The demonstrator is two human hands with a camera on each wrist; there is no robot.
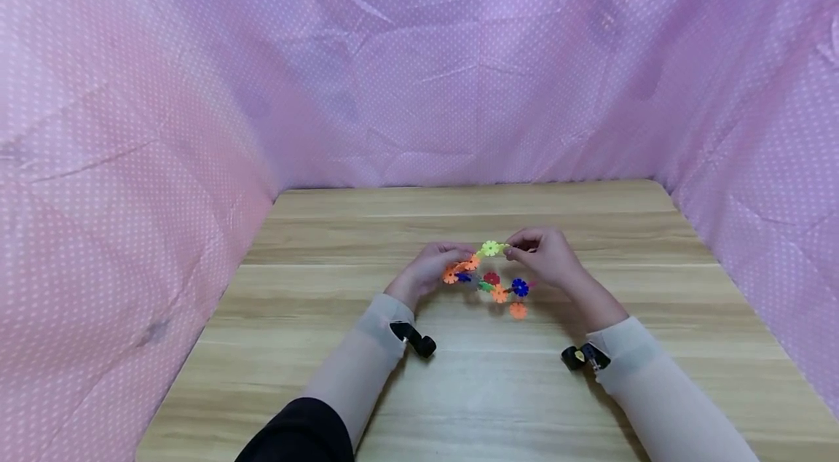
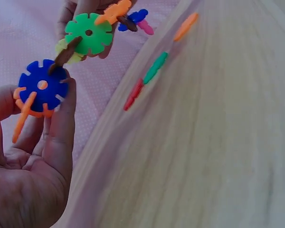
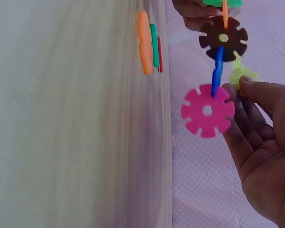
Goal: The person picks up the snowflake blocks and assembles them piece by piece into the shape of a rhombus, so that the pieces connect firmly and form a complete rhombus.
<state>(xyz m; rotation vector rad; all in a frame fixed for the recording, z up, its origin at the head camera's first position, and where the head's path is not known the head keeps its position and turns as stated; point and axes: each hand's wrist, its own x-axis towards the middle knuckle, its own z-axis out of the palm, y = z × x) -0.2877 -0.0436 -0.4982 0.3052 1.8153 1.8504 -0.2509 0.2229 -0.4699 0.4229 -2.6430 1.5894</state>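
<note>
A chain of notched plastic snowflake discs in orange, blue, green, brown, yellow and pink hangs above the table between the hands. At its left end, my left hand (image 1: 429, 269) pinches an orange disc, next to a blue disc (image 2: 42, 88). My right hand (image 1: 547, 258) pinches a yellow disc (image 3: 242, 78) between thumb and fingers. A brown disc (image 3: 223, 40), a blue disc (image 3: 217, 71) and a pink disc (image 3: 207, 111) link up beside that hand. Part of the green disc (image 2: 89, 34) overlaps the right hand in the left wrist view.
Loose red (image 1: 491, 278), green (image 1: 485, 286) and orange (image 1: 518, 310) discs lie on the wooden table (image 1: 498, 389) below the hands. A pink dotted cloth (image 1: 419, 83) hangs around the table's back and sides. Each wrist wears a small black camera (image 1: 422, 345).
</note>
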